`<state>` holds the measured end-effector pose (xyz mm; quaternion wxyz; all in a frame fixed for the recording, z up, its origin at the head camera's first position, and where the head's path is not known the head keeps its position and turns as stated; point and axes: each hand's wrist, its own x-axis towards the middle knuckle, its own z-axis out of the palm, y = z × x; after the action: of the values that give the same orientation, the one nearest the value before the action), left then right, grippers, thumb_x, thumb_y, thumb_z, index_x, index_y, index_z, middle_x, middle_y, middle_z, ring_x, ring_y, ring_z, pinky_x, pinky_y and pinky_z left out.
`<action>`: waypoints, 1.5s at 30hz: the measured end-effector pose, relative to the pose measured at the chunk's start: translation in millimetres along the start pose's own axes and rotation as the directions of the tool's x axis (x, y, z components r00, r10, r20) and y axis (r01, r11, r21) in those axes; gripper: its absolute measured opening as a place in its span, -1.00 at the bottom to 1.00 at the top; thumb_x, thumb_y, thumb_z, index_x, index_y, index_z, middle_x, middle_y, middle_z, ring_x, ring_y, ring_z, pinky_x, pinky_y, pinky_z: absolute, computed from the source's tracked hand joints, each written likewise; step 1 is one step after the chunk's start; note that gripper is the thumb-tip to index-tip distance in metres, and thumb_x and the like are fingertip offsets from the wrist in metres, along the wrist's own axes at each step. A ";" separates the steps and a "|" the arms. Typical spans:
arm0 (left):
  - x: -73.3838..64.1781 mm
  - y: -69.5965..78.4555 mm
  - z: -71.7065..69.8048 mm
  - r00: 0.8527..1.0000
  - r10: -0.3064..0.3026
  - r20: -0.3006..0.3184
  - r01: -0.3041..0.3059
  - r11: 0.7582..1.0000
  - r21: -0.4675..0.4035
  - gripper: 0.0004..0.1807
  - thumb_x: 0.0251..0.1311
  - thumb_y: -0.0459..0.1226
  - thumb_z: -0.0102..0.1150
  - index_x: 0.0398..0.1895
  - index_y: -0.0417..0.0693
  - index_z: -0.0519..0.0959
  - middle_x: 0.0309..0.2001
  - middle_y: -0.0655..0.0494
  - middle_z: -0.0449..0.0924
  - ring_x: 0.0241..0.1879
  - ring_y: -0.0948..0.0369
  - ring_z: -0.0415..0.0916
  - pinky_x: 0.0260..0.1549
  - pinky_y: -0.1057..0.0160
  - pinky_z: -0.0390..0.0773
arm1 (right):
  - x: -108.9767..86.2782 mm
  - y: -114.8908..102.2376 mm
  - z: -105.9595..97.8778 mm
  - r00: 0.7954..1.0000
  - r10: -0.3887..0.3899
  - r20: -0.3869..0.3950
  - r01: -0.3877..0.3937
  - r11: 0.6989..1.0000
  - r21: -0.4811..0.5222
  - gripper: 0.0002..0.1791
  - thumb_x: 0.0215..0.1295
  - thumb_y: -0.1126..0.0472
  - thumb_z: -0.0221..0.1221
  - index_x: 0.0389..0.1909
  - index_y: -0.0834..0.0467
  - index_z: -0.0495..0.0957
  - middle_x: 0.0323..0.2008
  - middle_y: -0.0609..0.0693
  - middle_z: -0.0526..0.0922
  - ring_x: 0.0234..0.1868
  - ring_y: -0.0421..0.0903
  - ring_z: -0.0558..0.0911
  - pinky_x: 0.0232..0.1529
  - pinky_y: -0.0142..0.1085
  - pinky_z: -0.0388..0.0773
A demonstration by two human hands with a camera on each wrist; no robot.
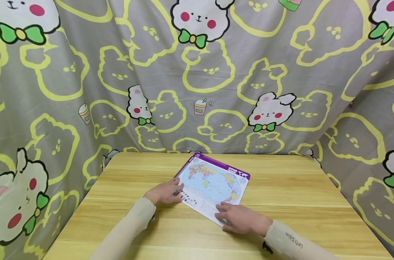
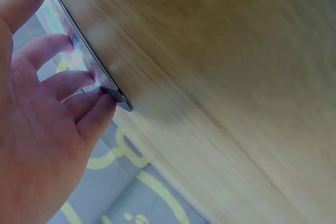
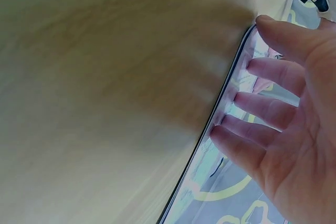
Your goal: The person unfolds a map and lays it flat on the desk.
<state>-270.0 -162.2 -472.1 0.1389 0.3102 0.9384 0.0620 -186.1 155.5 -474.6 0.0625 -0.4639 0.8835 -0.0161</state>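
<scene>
A world map board [image 1: 205,182] with a purple header band lies on the wooden table, turned at an angle. My left hand [image 1: 166,191] rests on its lower left corner and side, partly covering the printed flags. In the left wrist view, the fingertips [image 2: 86,78] touch the glossy face close to its thin dark edge. My right hand [image 1: 240,217] is at the lower right corner, fingers over the white margin. Seen from the right wrist, its fingertips [image 3: 220,132] rest on the board's shiny surface while the thumb [image 3: 268,27] sits at the rounded corner.
The pale wooden table [image 1: 281,187] extends on all sides of the board. A grey curtain [image 1: 216,86] with a cartoon rabbit print hangs behind the table and along both sides.
</scene>
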 end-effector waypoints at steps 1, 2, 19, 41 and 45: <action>-0.4 0.7 -0.3 1.000 0.002 0.000 -0.002 1.000 0.005 -0.31 0.27 0.02 0.09 0.36 -0.17 0.29 0.39 -0.31 0.06 0.38 -0.15 -0.01 0.28 -0.02 0.15 | -0.1 0.1 0.1 1.000 0.004 0.002 -0.004 1.000 0.004 -0.49 0.29 -0.02 0.16 0.22 0.08 0.47 0.27 0.14 0.38 0.27 0.10 0.37 0.19 -0.09 0.38; -0.7 1.4 -0.3 1.000 0.003 -0.001 -0.003 1.000 0.013 -0.31 0.27 0.03 0.10 0.36 -0.17 0.30 0.38 -0.31 0.07 0.38 -0.14 0.00 0.28 -0.02 0.16 | -0.1 0.1 0.2 1.000 0.008 0.005 -0.008 1.000 0.006 -0.49 0.30 -0.02 0.15 0.22 0.07 0.47 0.27 0.13 0.38 0.28 0.09 0.36 0.19 -0.10 0.38; -3.4 14.1 2.7 1.000 -0.026 -0.008 0.027 0.992 0.127 -0.30 0.24 0.11 0.08 0.33 -0.12 0.35 0.36 -0.27 0.15 0.35 -0.15 0.08 0.19 -0.04 0.30 | -7.3 4.9 0.1 0.998 0.068 -0.009 -0.068 0.997 0.035 -0.49 0.26 -0.01 0.18 0.20 0.07 0.49 0.25 0.19 0.39 0.20 0.08 0.45 0.11 -0.13 0.46; -10.0 24.0 7.5 1.000 0.003 -0.012 -0.001 0.987 0.159 -0.37 0.29 0.07 0.04 0.32 -0.07 0.37 0.35 -0.29 0.16 0.33 -0.17 0.11 0.18 -0.05 0.31 | -12.0 20.4 0.5 0.997 0.081 -0.017 -0.080 0.997 0.020 -0.52 0.24 0.02 0.20 0.16 0.11 0.52 0.22 0.17 0.43 0.19 0.08 0.46 0.11 -0.10 0.45; -11.2 25.5 7.6 1.000 0.000 -0.008 0.001 0.989 0.148 -0.38 0.30 0.06 0.03 0.33 -0.07 0.36 0.36 -0.28 0.15 0.34 -0.17 0.10 0.21 -0.04 0.28 | -12.7 23.1 0.5 0.995 0.093 -0.017 -0.093 0.995 0.024 -0.52 0.24 0.02 0.20 0.16 0.11 0.52 0.22 0.17 0.43 0.20 0.08 0.45 0.13 -0.08 0.43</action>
<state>-244.8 -148.3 -471.6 0.1116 0.3193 0.9411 -0.0063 -197.8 179.2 -475.9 0.0607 -0.4213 0.9045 -0.0275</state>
